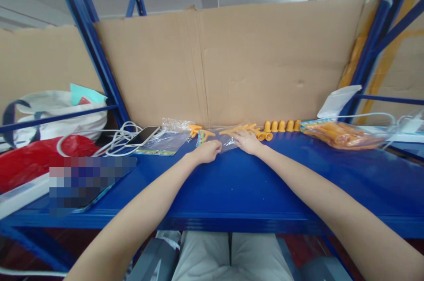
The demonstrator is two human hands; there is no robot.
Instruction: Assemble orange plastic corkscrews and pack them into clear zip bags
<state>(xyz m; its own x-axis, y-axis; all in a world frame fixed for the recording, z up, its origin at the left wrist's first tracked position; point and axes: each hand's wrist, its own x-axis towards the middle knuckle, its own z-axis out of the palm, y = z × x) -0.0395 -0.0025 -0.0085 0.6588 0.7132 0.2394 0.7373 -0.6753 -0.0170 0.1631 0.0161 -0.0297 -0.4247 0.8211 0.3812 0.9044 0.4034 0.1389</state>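
My left hand (208,152) is closed, its fingers pinching the edge of a clear plastic bag (228,143) with a colourful printed strip. My right hand (247,142) lies over the bag's right side with its fingers stretched out; their tips touch the plastic. Just behind it is a row of orange-yellow plastic pieces (236,129), partly covered by the hand. More orange pieces with small metal chains (194,130) lie behind my left hand. Orange cups (281,126) stand in a row to the right, and two lie on their sides.
A clear bag of orange parts (344,135) rests at the right. On the left are flat plastic bags (165,143), a phone (143,136), white cables (122,137), a red bag (43,157) and a blurred flat object (89,186). Cardboard (265,60) backs the blue table (232,192).
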